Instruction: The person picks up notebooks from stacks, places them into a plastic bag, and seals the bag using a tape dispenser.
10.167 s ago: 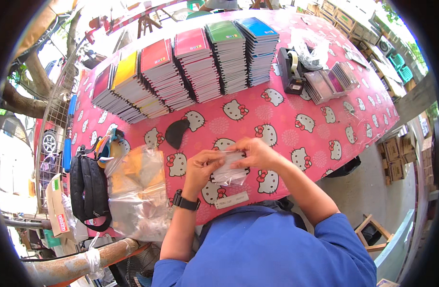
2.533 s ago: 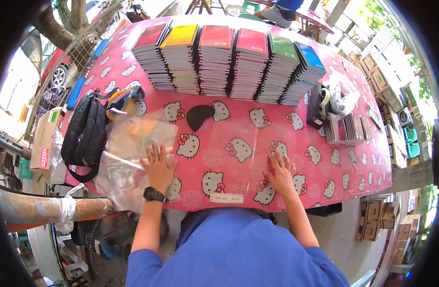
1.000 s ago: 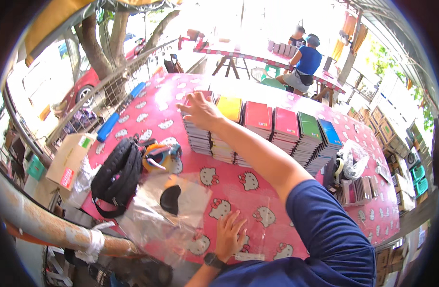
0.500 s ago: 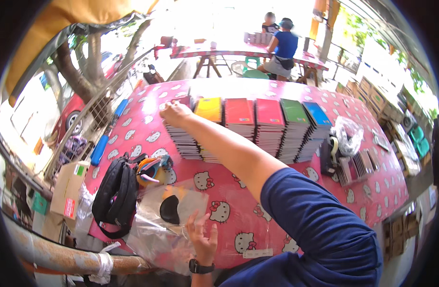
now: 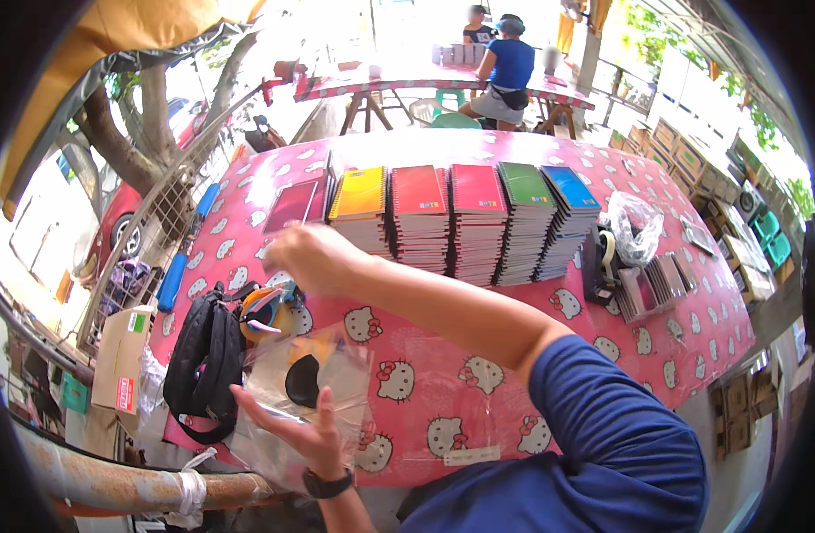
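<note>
My right hand [image 5: 311,258], blurred by motion, reaches across to the left side of the table, its fingers smeared. Just beyond it shows a maroon notebook [image 5: 289,206]; whether the hand grips it I cannot tell. My left hand [image 5: 305,433], wearing a black wristwatch, is open with fingers spread above clear plastic bags [image 5: 347,373]. A black rounded piece [image 5: 302,381] lies on those bags. To the right of the maroon notebook stand tall stacks of spiral notebooks: yellow [image 5: 359,193], red [image 5: 419,191], pinkish red [image 5: 477,189], green [image 5: 526,185] and blue [image 5: 568,187].
A black backpack [image 5: 205,364] lies at the left near edge, with a colourful plush item [image 5: 263,311] beside it. At right are a black tape dispenser [image 5: 598,266], crumpled clear plastic [image 5: 636,229] and wrapped notebooks [image 5: 654,286]. Two people sit at a far table [image 5: 381,86].
My right hand has come off the left end of the stacks, nearer to me. The maroon notebook now shows farther left. My left hand has moved left, fingers spread wider. The view has shifted slightly.
</note>
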Motion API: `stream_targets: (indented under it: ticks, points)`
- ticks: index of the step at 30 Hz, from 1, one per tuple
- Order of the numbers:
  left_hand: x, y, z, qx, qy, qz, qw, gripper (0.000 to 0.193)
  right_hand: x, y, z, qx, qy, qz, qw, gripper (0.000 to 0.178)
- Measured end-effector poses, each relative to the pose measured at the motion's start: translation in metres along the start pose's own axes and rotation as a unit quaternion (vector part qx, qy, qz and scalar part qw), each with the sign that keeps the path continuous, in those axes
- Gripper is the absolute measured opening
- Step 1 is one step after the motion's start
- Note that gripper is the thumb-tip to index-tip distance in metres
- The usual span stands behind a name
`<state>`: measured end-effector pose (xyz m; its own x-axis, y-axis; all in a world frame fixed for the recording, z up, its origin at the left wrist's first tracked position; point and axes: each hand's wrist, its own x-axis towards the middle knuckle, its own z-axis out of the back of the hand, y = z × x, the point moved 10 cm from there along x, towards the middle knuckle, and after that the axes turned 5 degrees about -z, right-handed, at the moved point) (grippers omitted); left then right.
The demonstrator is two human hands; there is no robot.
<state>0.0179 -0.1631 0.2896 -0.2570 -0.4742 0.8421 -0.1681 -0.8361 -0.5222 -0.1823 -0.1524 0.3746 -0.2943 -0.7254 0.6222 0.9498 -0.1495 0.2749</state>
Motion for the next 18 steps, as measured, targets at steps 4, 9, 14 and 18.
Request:
stream_targets:
  ticks: [4, 9, 14, 18]
  points:
    - [-0.038, 0.068, -0.074, -0.209, 0.305, 0.293, 0.882, 0.058, -0.059, 0.026, 0.009, 0.21, 0.172, -0.004, 0.963, 0.017]
    - [-0.073, 0.054, -0.103, -0.344, 0.334, 0.319, 0.817, 0.033, -0.071, 0.003, -0.025, 0.193, 0.339, -0.052, 0.919, 0.019]
    - [-0.041, 0.085, -0.058, -0.229, 0.133, 0.271, 0.926, 0.04, -0.012, -0.006, 0.014, 0.007, 0.086, 0.005, 0.996, 0.013]
    - [-0.042, 0.082, -0.035, -0.154, 0.105, 0.259, 0.948, 0.036, 0.051, -0.043, 0.024, -0.177, -0.094, 0.025, 0.979, 0.014]
